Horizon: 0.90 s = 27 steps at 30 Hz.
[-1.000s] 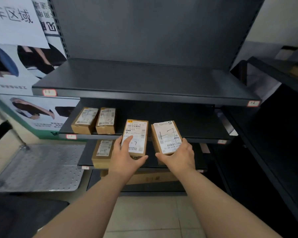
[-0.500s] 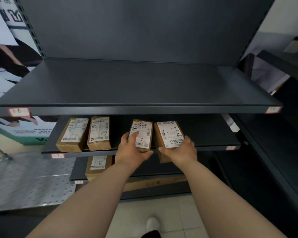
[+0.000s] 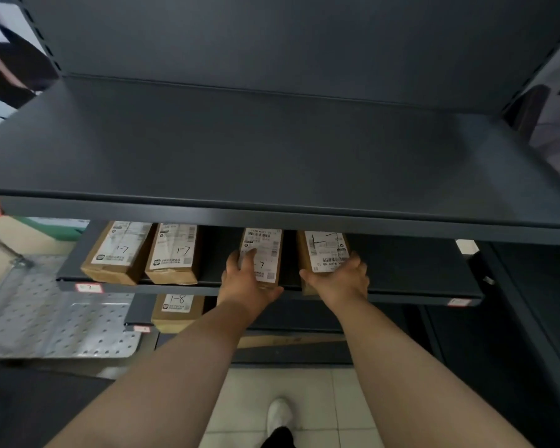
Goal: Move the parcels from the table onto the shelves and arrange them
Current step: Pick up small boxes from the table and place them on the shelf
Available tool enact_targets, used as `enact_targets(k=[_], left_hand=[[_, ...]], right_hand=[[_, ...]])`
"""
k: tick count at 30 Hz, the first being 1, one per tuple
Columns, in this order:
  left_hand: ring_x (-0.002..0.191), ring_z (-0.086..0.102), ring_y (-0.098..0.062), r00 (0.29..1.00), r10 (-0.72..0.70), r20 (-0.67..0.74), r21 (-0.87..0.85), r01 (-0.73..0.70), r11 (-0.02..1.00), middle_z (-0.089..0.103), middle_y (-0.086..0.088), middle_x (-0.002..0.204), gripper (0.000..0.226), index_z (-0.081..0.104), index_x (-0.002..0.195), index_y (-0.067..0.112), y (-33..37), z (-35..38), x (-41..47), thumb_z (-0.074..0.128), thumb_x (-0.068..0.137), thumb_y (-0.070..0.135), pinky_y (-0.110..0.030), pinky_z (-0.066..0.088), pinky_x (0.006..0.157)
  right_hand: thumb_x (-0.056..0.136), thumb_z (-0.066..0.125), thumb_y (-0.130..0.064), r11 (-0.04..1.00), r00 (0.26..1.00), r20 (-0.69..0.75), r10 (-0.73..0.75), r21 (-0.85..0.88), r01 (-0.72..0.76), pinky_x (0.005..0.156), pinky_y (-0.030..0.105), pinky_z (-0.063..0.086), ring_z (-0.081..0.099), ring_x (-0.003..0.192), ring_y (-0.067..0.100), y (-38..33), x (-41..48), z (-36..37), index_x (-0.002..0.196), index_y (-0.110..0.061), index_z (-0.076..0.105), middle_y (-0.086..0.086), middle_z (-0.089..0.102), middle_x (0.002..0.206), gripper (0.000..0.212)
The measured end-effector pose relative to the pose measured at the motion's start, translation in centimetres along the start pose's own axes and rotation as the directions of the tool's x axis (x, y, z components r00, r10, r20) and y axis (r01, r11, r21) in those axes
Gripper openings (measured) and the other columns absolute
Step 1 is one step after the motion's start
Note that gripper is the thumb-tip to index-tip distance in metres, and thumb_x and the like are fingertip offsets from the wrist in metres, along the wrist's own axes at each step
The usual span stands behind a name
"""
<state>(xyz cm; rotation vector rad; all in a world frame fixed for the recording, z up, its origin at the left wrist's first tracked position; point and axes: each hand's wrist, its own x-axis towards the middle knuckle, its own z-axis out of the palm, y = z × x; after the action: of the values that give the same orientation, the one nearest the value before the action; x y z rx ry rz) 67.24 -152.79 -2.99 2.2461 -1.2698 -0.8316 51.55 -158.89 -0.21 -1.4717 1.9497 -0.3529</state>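
My left hand (image 3: 244,281) grips the near end of a brown parcel (image 3: 265,250) with a white label marked 7. My right hand (image 3: 340,279) grips the near end of a second labelled parcel (image 3: 324,248). Both parcels lie lengthwise on the second shelf (image 3: 417,287), their far ends hidden under the top shelf (image 3: 272,218). Two more parcels marked 1-7 (image 3: 120,250) (image 3: 175,253) sit side by side at that shelf's left end. A parcel marked 1-8 (image 3: 178,310) lies on the shelf below.
The wide top shelf is dark and bare, its front lip overhanging the parcels. A perforated metal cart platform (image 3: 55,321) stands at lower left. A second dark shelf unit (image 3: 530,318) stands at right. A cardboard piece (image 3: 288,341) lies low down. My white shoe (image 3: 280,415) is on the tiled floor.
Both hands have pushed their parcels forward from in front of the shelf onto the second shelf. The camera has moved closer, so the top shelf fills more of the view.
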Motion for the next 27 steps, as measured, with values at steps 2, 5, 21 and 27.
enact_targets(k=[2, 5, 21, 27], left_hand=[[0.142, 0.020, -0.029, 1.000, -0.005, -0.005, -0.017, 0.005, 1.000, 0.009, -0.003, 0.157, 0.098, 0.015, 0.150, 0.031, -0.1, 0.0, 0.4, 0.077, 0.075, 0.040, -0.046, 0.032, 0.112], [0.144, 0.019, -0.028, 1.000, -0.015, -0.015, -0.041, 0.015, 0.999, 0.008, -0.001, 0.158, 0.100, 0.015, 0.150, 0.031, -0.2, 0.2, 0.9, 0.079, 0.074, 0.039, -0.048, 0.031, 0.113], [0.149, -0.001, -0.022, 0.984, 0.176, -0.001, 0.317, -0.167, 0.934, 0.000, 0.000, 0.161, 0.108, -0.001, 0.153, 0.028, -0.5, -1.5, -0.5, 0.069, 0.077, 0.058, -0.043, 0.008, 0.120], [0.149, 0.000, -0.022, 0.956, 0.288, 0.049, 0.440, -0.280, 0.853, 0.003, -0.001, 0.161, 0.098, 0.002, 0.153, 0.027, -1.7, -3.5, -2.9, 0.063, 0.082, 0.058, -0.043, 0.010, 0.121]], right_hand=[[0.067, 0.082, -0.050, 1.000, 1.000, -0.001, -0.003, 0.025, 0.003, 0.112, 0.044, 0.029, 0.023, 0.140, 0.033, -0.2, 0.5, 0.2, 0.152, -0.010, 0.008, 0.012, 0.022, 0.153, 0.120], [0.066, 0.082, -0.052, 0.999, 1.000, -0.002, -0.003, 0.037, 0.003, 0.114, 0.044, 0.026, 0.020, 0.142, 0.034, -0.2, 1.2, 0.6, 0.152, -0.010, 0.006, 0.013, 0.019, 0.154, 0.122], [0.066, 0.075, -0.063, 0.888, 0.951, -0.045, -0.307, -0.374, 0.269, 0.119, 0.044, 0.016, 0.007, 0.146, 0.028, 1.4, -0.6, -0.7, 0.152, -0.017, 0.000, 0.010, 0.006, 0.158, 0.123], [0.075, 0.066, -0.064, 0.724, 0.888, 0.031, -0.458, -0.566, 0.394, 0.120, 0.043, 0.004, -0.003, 0.148, 0.027, 2.2, -4.5, -1.2, 0.153, -0.021, 0.000, 0.006, 0.001, 0.160, 0.110]])
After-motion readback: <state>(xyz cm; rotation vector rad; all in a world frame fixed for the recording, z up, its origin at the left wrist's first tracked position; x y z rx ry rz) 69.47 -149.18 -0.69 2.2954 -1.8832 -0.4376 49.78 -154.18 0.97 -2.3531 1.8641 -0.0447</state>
